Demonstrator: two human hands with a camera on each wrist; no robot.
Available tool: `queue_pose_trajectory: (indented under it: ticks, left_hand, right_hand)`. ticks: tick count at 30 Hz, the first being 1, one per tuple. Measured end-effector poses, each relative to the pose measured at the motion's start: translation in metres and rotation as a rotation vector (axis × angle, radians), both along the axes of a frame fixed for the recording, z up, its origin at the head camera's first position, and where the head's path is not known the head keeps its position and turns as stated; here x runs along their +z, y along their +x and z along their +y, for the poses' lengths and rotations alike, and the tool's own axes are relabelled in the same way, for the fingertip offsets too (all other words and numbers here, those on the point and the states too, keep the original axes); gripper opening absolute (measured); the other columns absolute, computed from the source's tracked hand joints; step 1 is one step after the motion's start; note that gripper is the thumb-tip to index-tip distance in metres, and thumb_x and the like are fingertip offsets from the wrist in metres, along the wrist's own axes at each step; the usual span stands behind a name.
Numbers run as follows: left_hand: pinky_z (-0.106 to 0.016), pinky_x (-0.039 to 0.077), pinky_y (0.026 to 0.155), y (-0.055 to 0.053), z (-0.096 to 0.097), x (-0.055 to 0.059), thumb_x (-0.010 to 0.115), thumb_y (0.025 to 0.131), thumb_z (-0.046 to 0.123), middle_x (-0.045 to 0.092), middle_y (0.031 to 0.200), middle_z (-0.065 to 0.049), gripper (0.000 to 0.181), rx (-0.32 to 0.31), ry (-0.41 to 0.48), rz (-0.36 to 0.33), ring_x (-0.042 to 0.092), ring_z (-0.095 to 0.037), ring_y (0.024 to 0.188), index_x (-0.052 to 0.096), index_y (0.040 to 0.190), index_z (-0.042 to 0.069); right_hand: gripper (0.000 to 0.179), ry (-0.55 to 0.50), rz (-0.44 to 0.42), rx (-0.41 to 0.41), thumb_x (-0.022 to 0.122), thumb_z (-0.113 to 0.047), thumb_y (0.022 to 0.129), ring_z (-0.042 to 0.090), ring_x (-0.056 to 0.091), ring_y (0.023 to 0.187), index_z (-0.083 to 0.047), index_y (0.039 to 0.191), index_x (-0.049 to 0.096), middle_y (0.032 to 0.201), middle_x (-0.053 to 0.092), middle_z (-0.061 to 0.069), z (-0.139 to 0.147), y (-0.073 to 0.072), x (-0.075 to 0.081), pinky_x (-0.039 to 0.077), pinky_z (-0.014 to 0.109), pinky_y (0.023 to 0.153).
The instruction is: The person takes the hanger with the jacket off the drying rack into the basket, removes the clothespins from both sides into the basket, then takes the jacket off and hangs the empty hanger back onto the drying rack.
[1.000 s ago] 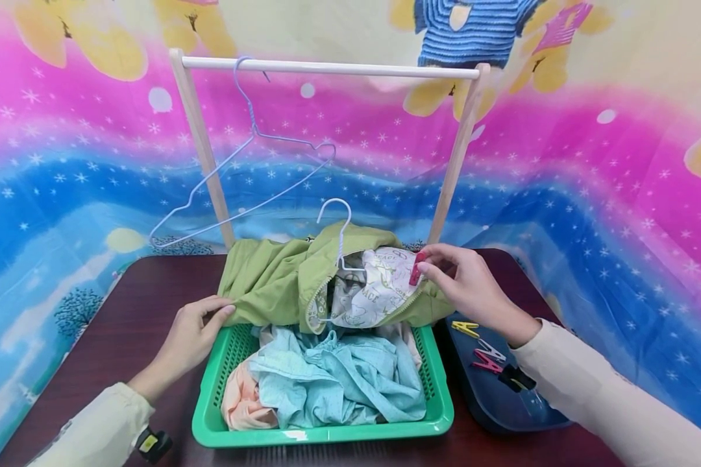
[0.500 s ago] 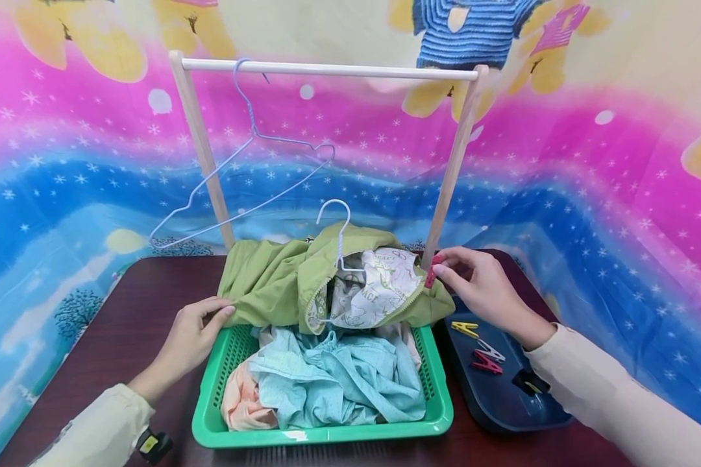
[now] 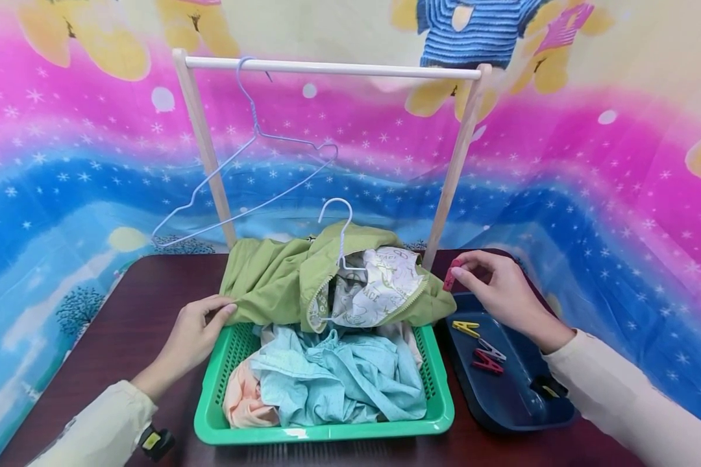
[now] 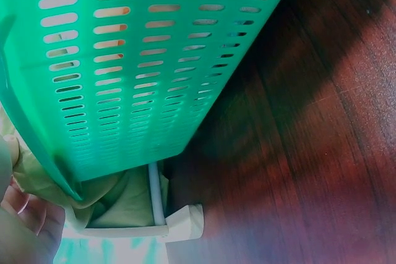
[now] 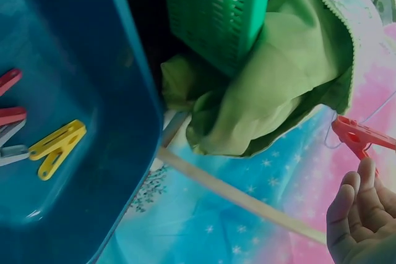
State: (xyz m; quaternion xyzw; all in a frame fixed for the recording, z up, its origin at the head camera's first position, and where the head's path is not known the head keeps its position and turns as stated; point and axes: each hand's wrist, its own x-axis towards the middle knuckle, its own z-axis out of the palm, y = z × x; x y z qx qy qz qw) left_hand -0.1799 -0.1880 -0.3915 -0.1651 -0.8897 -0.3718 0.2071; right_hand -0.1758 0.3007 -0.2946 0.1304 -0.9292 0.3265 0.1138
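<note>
A green zip jacket (image 3: 269, 275) with a white printed lining (image 3: 388, 279) lies across the back of a green basket (image 3: 321, 436). The hook of a white hanger (image 3: 341, 227) sticks up from its neck opening. My left hand (image 3: 189, 331) pinches the jacket's left edge, also seen beside the basket wall in the left wrist view. Between the thumb and fingers of my right hand (image 3: 505, 295) is a red clothespin (image 3: 452, 275), just off the jacket's right end. The right wrist view shows that clothespin (image 5: 359, 134) near the zip edge.
Blue and peach clothes (image 3: 339, 376) fill the basket. At right, a dark blue tray (image 3: 508, 408) holds several clothespins, one yellow (image 3: 466, 328). Behind stands a wooden rack (image 3: 327, 67) with a purple hanger (image 3: 254, 130). All rest on a dark wooden table (image 3: 134, 292).
My right hand has moved rightward with the red clothespin, from over the white lining to beside the jacket's right end. My left hand has stayed at the jacket's left edge.
</note>
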Motion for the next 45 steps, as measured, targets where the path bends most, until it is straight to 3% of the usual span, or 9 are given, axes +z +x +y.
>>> queue_pose_trajectory:
  ticks: [17,28,34,45]
  left_hand:
    - [-0.01,0.042,0.075,0.002,0.001,0.002,0.067,0.095,0.005,0.077,0.096,-0.01,0.011,0.009,-0.003,-0.018,0.062,-0.001,0.087,0.077,0.099,0.006]
    - [-0.012,0.043,0.074,0.002,0.001,0.003,0.067,0.096,0.004,0.077,0.095,-0.01,0.011,0.0,-0.001,-0.026,0.06,0.003,0.086,0.077,0.1,0.006]
    - [-0.013,0.043,0.074,0.001,0.001,0.003,0.067,0.096,0.005,0.077,0.095,-0.009,0.011,-0.002,-0.005,-0.028,0.06,0.003,0.086,0.077,0.1,0.006]
    - [-0.011,0.043,0.075,0.001,0.001,0.002,0.067,0.096,0.004,0.077,0.097,-0.012,0.012,0.003,-0.005,-0.033,0.062,0.0,0.088,0.077,0.102,0.004]
  right_hand:
    - [0.022,0.008,-0.013,-0.02,0.064,-0.024,0.101,0.005,0.06,0.069,-0.007,0.113,0.07,0.09,0.071,0.008,0.033,-0.002,-0.034,0.046,0.025,0.058]
    - [0.029,0.058,-0.137,-0.044,0.061,-0.031,0.102,0.014,0.062,0.076,-0.007,0.116,0.069,0.096,0.074,0.008,0.047,-0.002,-0.06,0.045,0.026,0.059]
    - [0.03,0.09,-0.201,-0.035,0.06,-0.031,0.103,0.009,0.065,0.078,-0.006,0.116,0.069,0.099,0.075,0.009,0.053,0.001,-0.071,0.05,0.025,0.062]
    - [0.023,0.176,-0.316,0.039,0.06,-0.027,0.103,0.01,0.057,0.06,-0.008,0.106,0.072,0.084,0.073,0.003,0.06,-0.001,-0.09,0.046,0.025,0.058]
